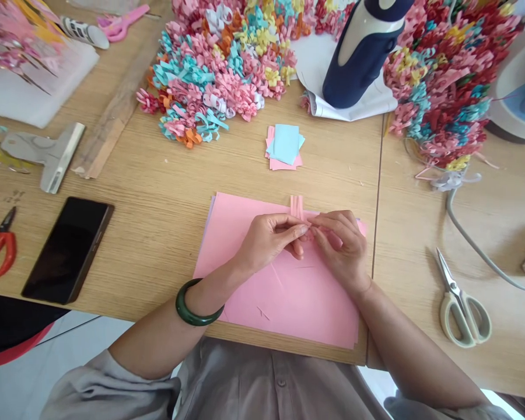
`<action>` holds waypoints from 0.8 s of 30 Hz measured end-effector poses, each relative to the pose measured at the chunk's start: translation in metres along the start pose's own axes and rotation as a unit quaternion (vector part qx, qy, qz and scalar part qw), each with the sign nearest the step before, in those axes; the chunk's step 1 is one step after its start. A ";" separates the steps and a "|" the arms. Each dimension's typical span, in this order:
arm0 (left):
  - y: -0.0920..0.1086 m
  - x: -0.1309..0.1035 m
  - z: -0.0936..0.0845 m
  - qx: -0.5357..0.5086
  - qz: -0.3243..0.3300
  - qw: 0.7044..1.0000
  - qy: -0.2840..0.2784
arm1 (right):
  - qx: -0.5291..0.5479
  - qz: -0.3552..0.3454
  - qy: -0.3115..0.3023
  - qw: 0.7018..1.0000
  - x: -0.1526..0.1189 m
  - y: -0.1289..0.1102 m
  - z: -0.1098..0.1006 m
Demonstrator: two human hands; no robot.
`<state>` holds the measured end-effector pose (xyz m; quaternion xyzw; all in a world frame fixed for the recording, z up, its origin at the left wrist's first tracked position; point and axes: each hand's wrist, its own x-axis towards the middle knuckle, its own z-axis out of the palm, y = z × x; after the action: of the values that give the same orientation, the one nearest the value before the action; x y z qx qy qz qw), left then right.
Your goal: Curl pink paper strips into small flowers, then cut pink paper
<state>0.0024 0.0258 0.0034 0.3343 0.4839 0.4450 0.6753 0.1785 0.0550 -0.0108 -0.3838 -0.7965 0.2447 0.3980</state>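
Over a stack of large pink paper sheets [284, 297], my left hand [273, 236] and my right hand [341, 245] meet at the fingertips. Thumb and index finger of each are pinched together on a small pink paper piece, mostly covered by the fingers. Just beyond the fingertips, several narrow pink paper strips [296, 205] lie at the sheet's far edge. Thin paper slivers rest on the pink sheet. A small pile of blue and pink paper squares [286, 144] sits farther back on the table.
Curled paper flowers [227, 76] heap at the back, beside a dark blue bottle-shaped object [361, 55]. White-handled scissors [464, 315] and a grey cable [481, 251] lie right. At left are a black phone [67, 251], red-handled scissors [0, 248] and a metal clip [48, 151].
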 end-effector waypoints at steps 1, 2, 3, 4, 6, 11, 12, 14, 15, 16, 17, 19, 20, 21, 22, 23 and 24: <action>0.000 0.000 0.000 0.004 0.000 1.000 -0.003 | -0.003 0.003 0.004 1.000 0.000 0.000 0.000; -0.001 0.000 0.000 0.008 0.001 1.000 -0.006 | -0.003 0.004 0.005 1.000 -0.001 0.000 0.000; -0.002 0.000 -0.001 0.012 0.003 1.000 -0.007 | 0.000 0.002 0.004 1.000 -0.001 0.000 0.000; -0.003 0.000 -0.001 0.017 0.007 1.000 -0.007 | 0.003 0.000 0.002 1.000 -0.001 0.000 0.000; -0.004 -0.001 -0.002 0.029 0.016 0.999 -0.003 | 0.008 -0.004 -0.002 1.000 0.000 -0.001 0.000; -0.001 -0.002 -0.001 0.045 0.016 0.999 -0.005 | -0.049 -0.044 0.002 0.998 0.001 -0.003 0.000; 0.000 -0.003 -0.001 0.040 0.012 0.999 -0.011 | -0.069 -0.056 0.007 0.996 0.001 -0.003 0.000; 0.002 -0.003 0.000 0.029 0.006 0.999 -0.019 | -0.095 -0.072 0.015 0.993 0.001 -0.002 0.001; 0.002 -0.003 0.001 0.026 0.004 0.999 -0.020 | -0.097 -0.074 0.018 0.992 0.001 -0.002 0.001; 0.002 -0.003 0.001 0.025 0.002 0.999 -0.020 | -0.092 -0.071 0.019 0.993 0.001 -0.002 0.001; 0.002 -0.003 0.002 0.026 0.000 0.999 -0.018 | -0.084 -0.065 0.020 0.994 0.001 -0.002 0.001; 0.000 -0.003 0.002 0.028 -0.002 0.999 -0.021 | -0.070 -0.051 0.023 0.996 0.000 -0.002 0.001; -0.001 -0.003 0.002 0.028 -0.001 0.999 -0.024 | -0.064 -0.047 0.026 0.997 0.000 -0.002 0.001; -0.001 -0.003 0.002 0.027 0.002 0.999 -0.028 | -0.058 -0.045 0.025 0.997 0.000 -0.002 0.001; -0.002 -0.003 0.001 0.026 0.006 0.999 -0.031 | -0.050 -0.046 0.023 0.997 0.000 -0.002 0.001; -0.003 -0.003 0.001 0.027 0.012 0.999 -0.033 | -0.041 -0.049 0.017 0.998 0.000 -0.002 0.000; -0.004 -0.003 0.000 0.029 0.018 0.999 -0.033 | -0.033 -0.050 0.013 0.998 0.000 -0.002 0.000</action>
<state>0.0034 0.0219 0.0011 0.3771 0.4679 0.4310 0.6732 0.1774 0.0540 -0.0094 -0.3597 -0.8171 0.1926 0.4072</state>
